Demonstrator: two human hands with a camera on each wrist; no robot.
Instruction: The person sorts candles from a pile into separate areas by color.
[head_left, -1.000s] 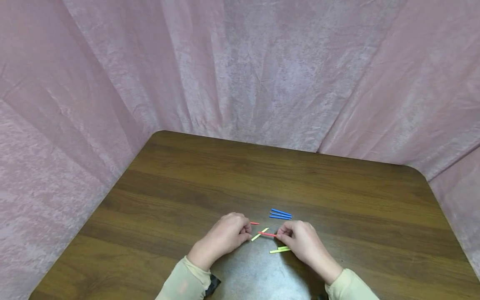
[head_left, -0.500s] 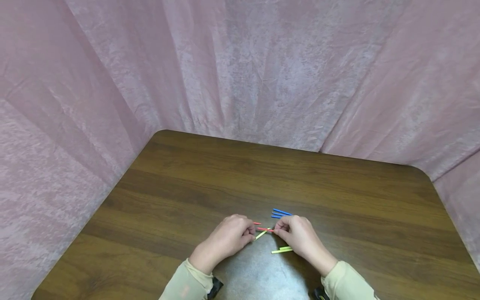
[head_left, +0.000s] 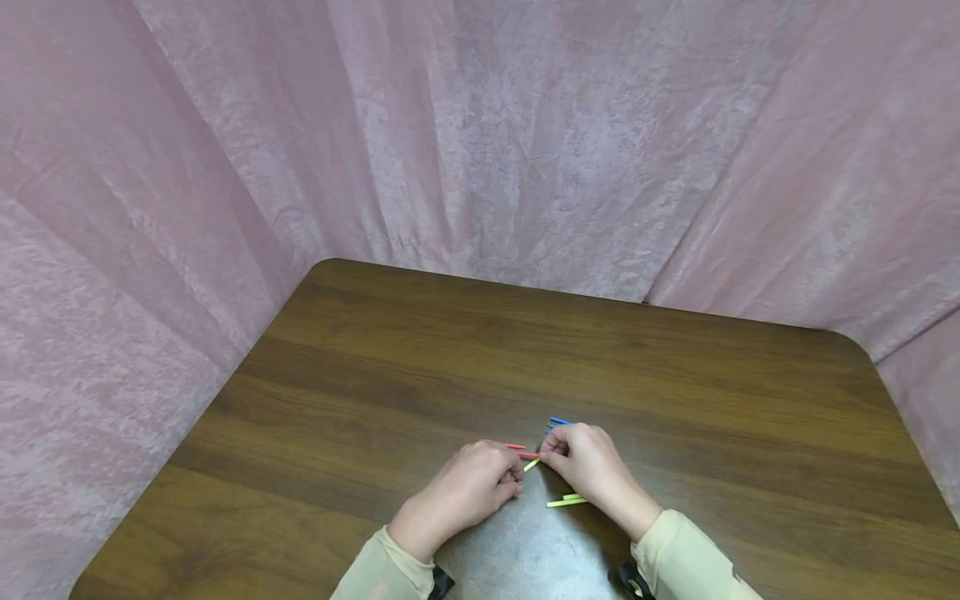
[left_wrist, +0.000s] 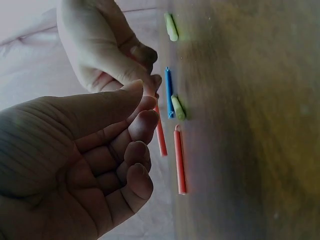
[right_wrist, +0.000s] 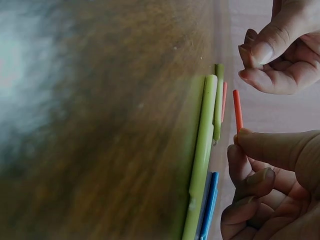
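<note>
My right hand (head_left: 592,462) pinches one end of a thin red candle (right_wrist: 238,110) between thumb and forefinger. The candle's free end points toward my left hand (head_left: 472,487), whose fingers are loosely bent around nothing. In the left wrist view, the held candle is raised off the tabletop. A second red candle (left_wrist: 180,160) lies on the table just beyond my left fingers. Close by, a yellow-green candle (head_left: 531,465) lies slanted, partly hidden by the left hand.
Blue candles (head_left: 559,420) lie behind my right hand, partly covered by it. Two yellow-green candles (head_left: 564,502) lie together nearer me, below the right hand. The brown wooden table (head_left: 375,358) is backed by pink curtains (head_left: 480,150).
My right hand has moved left and slightly away from me with the red candle, now overlapping the blue candles. My left hand has shifted a little right, and the hands are closer together.
</note>
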